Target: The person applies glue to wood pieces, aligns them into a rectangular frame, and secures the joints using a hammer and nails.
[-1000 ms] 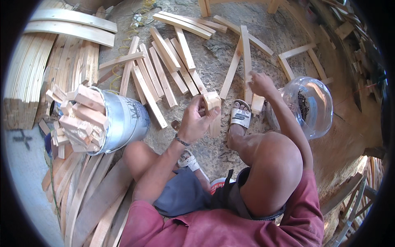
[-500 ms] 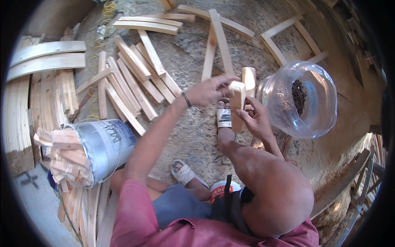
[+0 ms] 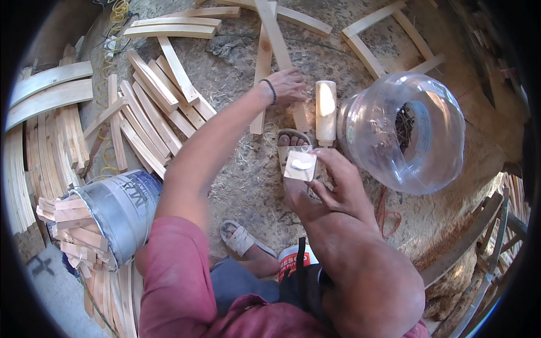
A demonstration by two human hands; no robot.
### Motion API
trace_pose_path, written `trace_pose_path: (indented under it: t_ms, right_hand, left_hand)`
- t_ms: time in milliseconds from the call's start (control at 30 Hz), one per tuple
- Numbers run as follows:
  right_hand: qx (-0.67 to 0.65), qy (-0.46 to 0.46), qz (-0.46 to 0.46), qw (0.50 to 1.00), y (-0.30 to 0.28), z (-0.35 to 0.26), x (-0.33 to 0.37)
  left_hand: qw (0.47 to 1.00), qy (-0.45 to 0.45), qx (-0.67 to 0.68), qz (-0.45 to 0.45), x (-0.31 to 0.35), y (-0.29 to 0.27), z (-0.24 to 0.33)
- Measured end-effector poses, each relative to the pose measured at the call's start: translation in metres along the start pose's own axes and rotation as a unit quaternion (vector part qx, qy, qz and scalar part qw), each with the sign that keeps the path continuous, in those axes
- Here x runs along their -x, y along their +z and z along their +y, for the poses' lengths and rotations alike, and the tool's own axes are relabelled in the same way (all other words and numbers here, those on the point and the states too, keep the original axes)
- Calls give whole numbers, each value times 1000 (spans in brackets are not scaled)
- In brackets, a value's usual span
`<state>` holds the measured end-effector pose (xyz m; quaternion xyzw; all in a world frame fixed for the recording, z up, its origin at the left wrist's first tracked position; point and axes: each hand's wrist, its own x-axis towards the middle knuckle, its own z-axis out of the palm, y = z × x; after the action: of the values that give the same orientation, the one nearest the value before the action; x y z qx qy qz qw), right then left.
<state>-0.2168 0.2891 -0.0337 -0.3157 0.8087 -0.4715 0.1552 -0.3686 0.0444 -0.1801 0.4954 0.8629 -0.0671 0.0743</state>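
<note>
My right hand [image 3: 342, 183] holds a short wooden block [image 3: 293, 173] between thumb and fingers, above my right shin. Its square end faces up and carries a shiny white smear that looks like glue. My left arm is stretched forward, and my left hand [image 3: 288, 88] is curled over a long wooden strip [image 3: 298, 117]; its fingertips are partly hidden. That strip crosses a second wooden strip [image 3: 261, 93] on the ground. Just right of my left hand is a pale plastic bottle [image 3: 326, 110].
A large clear plastic container [image 3: 366, 127] with nails inside is at the right. Loose wooden strips [image 3: 155, 107] lie in a pile at the left. A bucket [image 3: 135, 194] full of wood offcuts lies tipped nearby. A joined wooden frame [image 3: 363, 55] rests at the far right.
My left hand has left the block and reached forward to the strip. My right hand has lowered the block toward me and tilted its glued end upward. The view has shifted slightly.
</note>
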Motion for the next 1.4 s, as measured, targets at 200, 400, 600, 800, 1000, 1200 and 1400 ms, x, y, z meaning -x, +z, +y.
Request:
trace_pose_path:
  t_ms: [200, 400, 600, 800, 1000, 1200, 1400]
  right_hand:
    - [-176, 30, 86, 980, -26, -41, 3]
    - [-178, -48, 276, 943, -91, -99, 16]
    - [-258, -156, 337, 892, -173, -180, -5]
    - [-207, -238, 225, 922, -196, -293, 9]
    - [-275, -179, 92, 940, -140, -324, 7]
    - [-386, -3, 28, 922, -95, -236, 5]
    - [-367, 125, 66, 919, -90, -192, -30]
  left_hand:
    - [975, -140, -133, 111, 84, -71, -20]
    - [791, -325, 221, 468, 188, -263, -12]
    - [514, -233, 559, 608, 292, -365, 96]
    - [330, -163, 667, 648, 310, -383, 178]
    - [321, -130, 698, 627, 320, -377, 236]
    - [350, -215, 671, 617, 298, -356, 253]
    - [295, -388, 621, 614, 289, -282, 243]
